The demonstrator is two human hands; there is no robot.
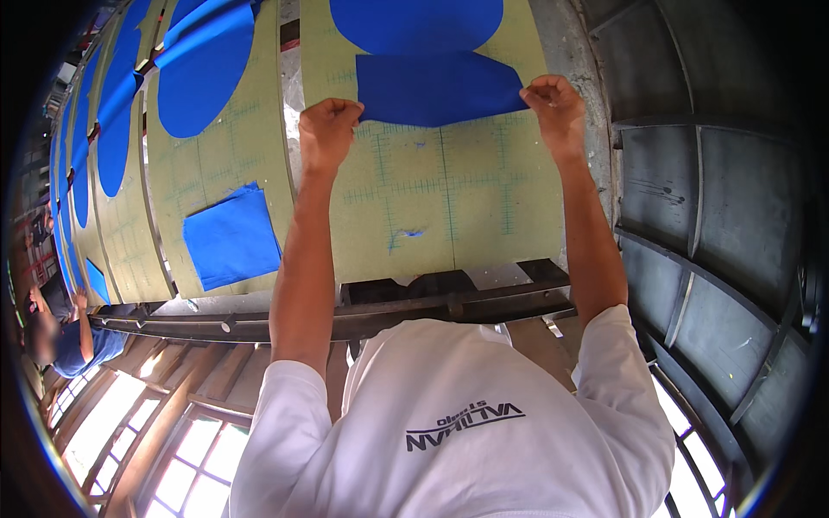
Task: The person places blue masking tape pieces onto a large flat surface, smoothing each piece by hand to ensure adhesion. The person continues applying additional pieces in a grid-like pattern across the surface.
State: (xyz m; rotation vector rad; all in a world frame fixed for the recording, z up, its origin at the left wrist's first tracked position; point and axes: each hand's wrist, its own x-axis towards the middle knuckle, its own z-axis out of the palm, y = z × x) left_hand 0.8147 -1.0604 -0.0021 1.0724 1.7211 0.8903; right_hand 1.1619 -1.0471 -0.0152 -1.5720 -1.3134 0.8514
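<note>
A dark blue fabric piece (pixel 434 90) is stretched between my two hands. My left hand (pixel 329 126) pinches its left lower corner between thumb and fingers. At the other end, my right hand (pixel 558 110) grips the right tip the same way. Just beyond lies a brighter blue fabric panel (pixel 418 22) with a rounded near edge, which the held piece meets or slightly overlaps. Beneath the cloth is a yellowish board (pixel 414 201) marked with green tick-lined guides. Small blue smudges show on its surface.
A stack of blue fabric squares (pixel 232 239) rests on the neighbouring board to the left. More boards with rounded blue panels (pixel 201 84) run leftward, separated by gaps. A metal rail (pixel 447 307) edges the table before me. Dark metal panelling (pixel 738 188) stands right. Another person (pixel 71 343) is far left.
</note>
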